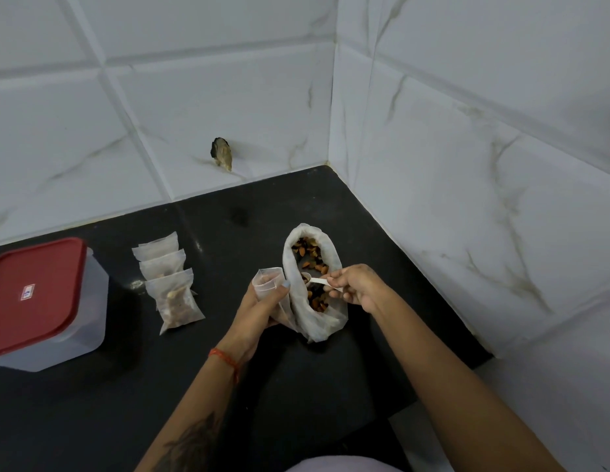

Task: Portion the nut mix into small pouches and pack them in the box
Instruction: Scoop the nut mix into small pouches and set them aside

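From my feed: the left hand is gripping a small clear pouch, fingers curled round it with the thumb across the front, and the pouch mouth is held open facing up. It's right beside the big white bag of nut mix, basically touching its left edge. The bag lies on the black countertop with its mouth rolled wide open, almonds and darker bits showing inside.

The right hand is pinching the handle of a little white spoon between thumb and fingers. The bowl of the spoon sits over the open bag, just beside the pouch. Looks like there's something dark in the bowl, but it's too small for me to say for sure.

Off to the left, three filled pouches lie in an overlapping row on the counter. Further left is the clear plastic box with its red lid on. The hands are well apart from it.

White marble-look tiles behind, with a chipped hole in one of them.
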`<action>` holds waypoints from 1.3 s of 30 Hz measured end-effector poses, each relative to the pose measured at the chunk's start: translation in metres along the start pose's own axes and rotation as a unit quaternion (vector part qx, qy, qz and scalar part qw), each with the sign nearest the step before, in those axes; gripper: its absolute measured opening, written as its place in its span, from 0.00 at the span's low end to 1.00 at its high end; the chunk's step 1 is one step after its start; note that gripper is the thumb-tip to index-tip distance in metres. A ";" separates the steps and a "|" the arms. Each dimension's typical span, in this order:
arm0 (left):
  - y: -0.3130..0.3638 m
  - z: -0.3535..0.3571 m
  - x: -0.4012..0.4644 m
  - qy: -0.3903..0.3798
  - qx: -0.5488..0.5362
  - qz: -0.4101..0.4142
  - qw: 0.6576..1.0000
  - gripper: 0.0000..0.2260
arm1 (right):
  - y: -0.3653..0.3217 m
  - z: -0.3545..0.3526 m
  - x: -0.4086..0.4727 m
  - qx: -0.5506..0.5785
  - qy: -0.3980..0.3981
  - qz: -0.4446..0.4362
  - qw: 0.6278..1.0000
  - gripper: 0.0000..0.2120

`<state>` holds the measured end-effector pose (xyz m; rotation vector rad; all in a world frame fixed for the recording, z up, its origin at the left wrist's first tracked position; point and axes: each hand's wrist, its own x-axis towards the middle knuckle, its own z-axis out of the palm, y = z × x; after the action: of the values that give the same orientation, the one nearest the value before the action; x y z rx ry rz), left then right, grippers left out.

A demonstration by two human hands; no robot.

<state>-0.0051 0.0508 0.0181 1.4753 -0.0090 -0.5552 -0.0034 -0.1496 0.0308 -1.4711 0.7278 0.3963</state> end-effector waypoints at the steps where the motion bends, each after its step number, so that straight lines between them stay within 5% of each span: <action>1: 0.000 0.000 0.000 0.003 0.003 0.002 1.000 0.23 | 0.001 -0.001 0.000 0.009 0.002 0.004 1.000 0.07; 26: 0.001 -0.009 0.005 0.032 0.168 0.057 0.984 0.19 | 0.003 -0.008 -0.020 0.088 0.038 -0.027 0.995 0.08; 39: 0.032 -0.002 0.007 0.066 0.219 0.171 0.958 0.23 | -0.025 0.018 -0.073 -0.024 0.002 -0.294 0.956 0.08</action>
<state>0.0124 0.0500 0.0456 1.8907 -0.2935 -0.1731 -0.0367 -0.1204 0.0964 -1.6525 0.2568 -0.0481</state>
